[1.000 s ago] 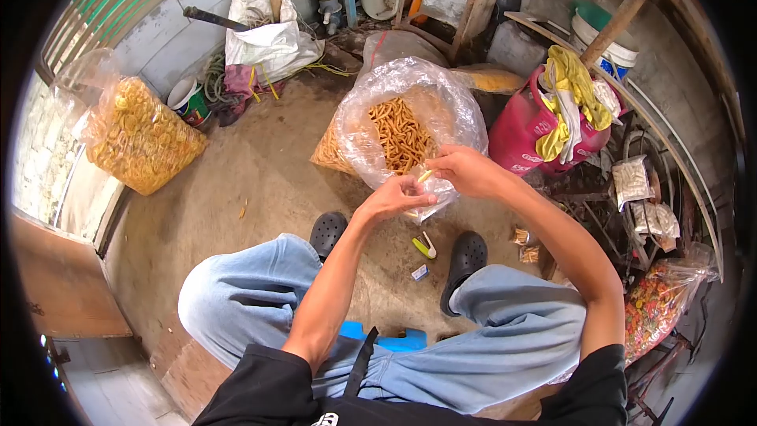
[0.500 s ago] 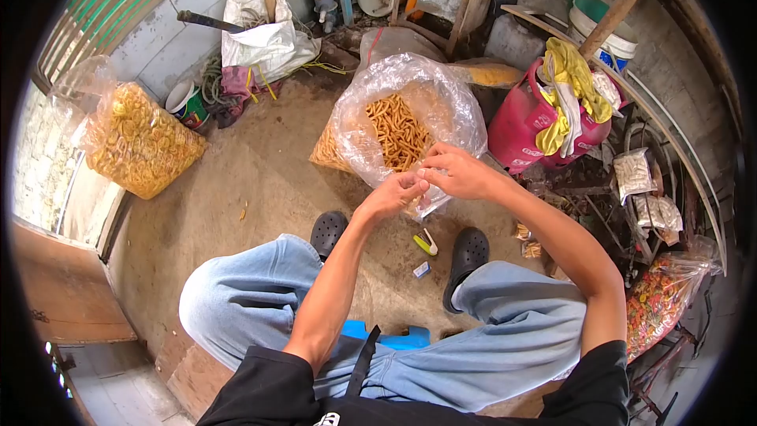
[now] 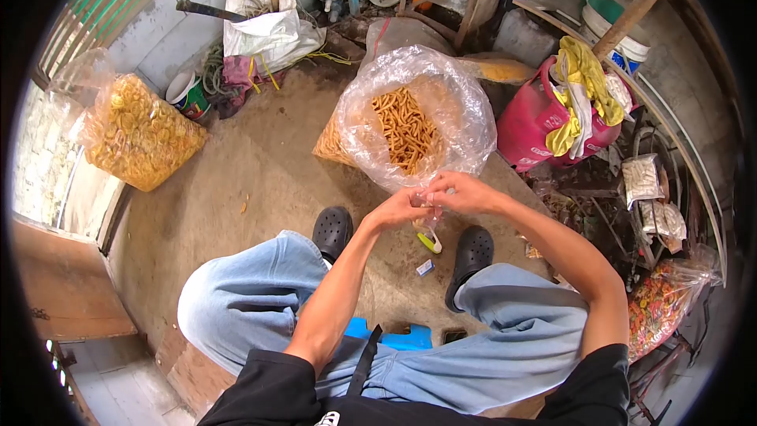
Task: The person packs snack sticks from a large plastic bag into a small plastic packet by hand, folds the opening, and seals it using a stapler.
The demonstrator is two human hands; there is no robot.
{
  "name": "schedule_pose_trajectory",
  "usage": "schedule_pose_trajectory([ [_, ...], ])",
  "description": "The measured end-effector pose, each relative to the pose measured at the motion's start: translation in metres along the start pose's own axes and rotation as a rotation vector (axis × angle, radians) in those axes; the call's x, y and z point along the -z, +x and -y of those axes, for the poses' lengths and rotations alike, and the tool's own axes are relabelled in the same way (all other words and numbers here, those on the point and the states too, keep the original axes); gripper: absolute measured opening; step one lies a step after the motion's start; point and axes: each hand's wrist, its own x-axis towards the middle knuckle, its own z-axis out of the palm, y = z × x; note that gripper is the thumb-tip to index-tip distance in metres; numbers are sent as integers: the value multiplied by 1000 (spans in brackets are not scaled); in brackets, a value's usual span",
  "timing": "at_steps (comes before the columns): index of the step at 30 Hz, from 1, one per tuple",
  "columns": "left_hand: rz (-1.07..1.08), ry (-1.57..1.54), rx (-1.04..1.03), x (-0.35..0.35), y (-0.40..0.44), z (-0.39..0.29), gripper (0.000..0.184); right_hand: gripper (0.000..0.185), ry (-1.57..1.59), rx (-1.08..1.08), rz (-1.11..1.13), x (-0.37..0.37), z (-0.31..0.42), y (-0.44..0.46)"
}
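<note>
A large clear plastic bag (image 3: pixel 465 122) stands open on the floor, with brown stick-shaped snacks (image 3: pixel 406 130) inside. Just in front of its near rim, my left hand (image 3: pixel 400 209) and my right hand (image 3: pixel 457 192) meet, fingers pinched together. Between the fingertips is something small and clear, like thin plastic, mostly hidden by the fingers. Below the hands a green and white tool (image 3: pixel 430 243) lies on the floor, partly covered by them. Nearer to me is a small blue and white box (image 3: pixel 425 267).
A bag of yellow snacks (image 3: pixel 146 132) stands at the left. Pink containers (image 3: pixel 532 122) with yellow cloths are right of the open bag. A bag of colourful snacks (image 3: pixel 666 300) sits at the far right. My shoes (image 3: pixel 474 256) flank the tool.
Both hands have moved down, away from the open bag's rim and closer to the green and white tool. The yellowish piece seen between them earlier is no longer visible.
</note>
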Motion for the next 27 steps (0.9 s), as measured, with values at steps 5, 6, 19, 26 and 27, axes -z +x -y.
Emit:
schedule_pose_trajectory([
  [5,6,-115,174,3,3,4,25,22,203,-307,-201,20,-8,40],
  [6,-11,-111,173,2,4,4,24,22,205,-304,-196,22,-18,51],
  [19,-88,-152,152,9,8,-7,28,20,-627,-400,-329,-43,-129,164],
  [26,-97,-133,176,9,8,-7,31,30,-258,-382,-356,-37,-140,162],
  [27,-90,-120,151,9,9,-4,32,32,-95,-401,-333,-27,-129,160],
])
